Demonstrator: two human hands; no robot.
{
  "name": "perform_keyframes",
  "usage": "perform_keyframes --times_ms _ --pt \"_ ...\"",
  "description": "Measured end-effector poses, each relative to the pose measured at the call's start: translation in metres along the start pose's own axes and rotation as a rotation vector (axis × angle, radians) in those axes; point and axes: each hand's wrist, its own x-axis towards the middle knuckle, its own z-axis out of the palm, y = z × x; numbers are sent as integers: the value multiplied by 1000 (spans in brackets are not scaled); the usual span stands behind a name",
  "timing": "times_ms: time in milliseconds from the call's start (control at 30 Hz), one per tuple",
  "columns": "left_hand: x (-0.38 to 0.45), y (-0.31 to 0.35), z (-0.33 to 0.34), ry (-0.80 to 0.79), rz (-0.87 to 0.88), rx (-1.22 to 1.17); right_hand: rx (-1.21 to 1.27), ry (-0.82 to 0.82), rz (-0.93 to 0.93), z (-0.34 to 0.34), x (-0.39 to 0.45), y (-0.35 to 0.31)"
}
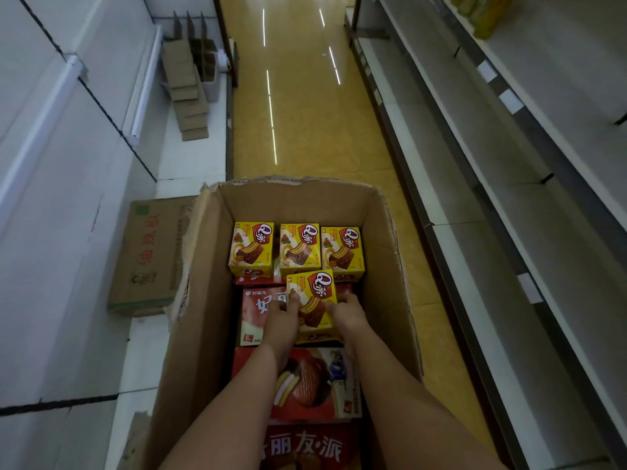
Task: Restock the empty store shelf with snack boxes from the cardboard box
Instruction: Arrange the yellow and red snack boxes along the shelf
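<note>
An open cardboard box (210, 266) stands on the aisle floor below me. At its far end three yellow snack boxes (251, 249) sit in a row. A fourth yellow snack box (314, 300) is raised a little above the red snack boxes (315, 385) that fill the near part. My left hand (283, 312) grips its left side and my right hand (347, 312) grips its right side. The empty store shelves (475, 184) run along the right of the aisle.
White shelving lines the left side, with a flattened green-printed carton (149, 256) on its base and folded cardboard pieces (188, 86) further back. The yellow aisle floor (305, 113) stretches ahead. Some yellow products (481, 15) sit on an upper right shelf.
</note>
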Motion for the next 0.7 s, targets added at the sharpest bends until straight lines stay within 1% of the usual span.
perform_keyframes --times_ms 167,300,367,500,633,700 --pt "-26 19 -6 -7 16 7 11 18 -47 -2 -25 -11" --pt "-54 36 -11 33 96 102 44 10 -76 -4 -53 -22" --pt "-72 45 -14 21 131 123 63 13 -90 -7 -67 -26" --pt "-105 61 -20 4 176 139 75 12 -177 -14 -99 -33" --pt "-134 69 -17 -27 198 156 112 83 -231 -27 -130 -36" --pt "-146 70 -15 -26 216 168 128 93 -248 -34 -144 -36"
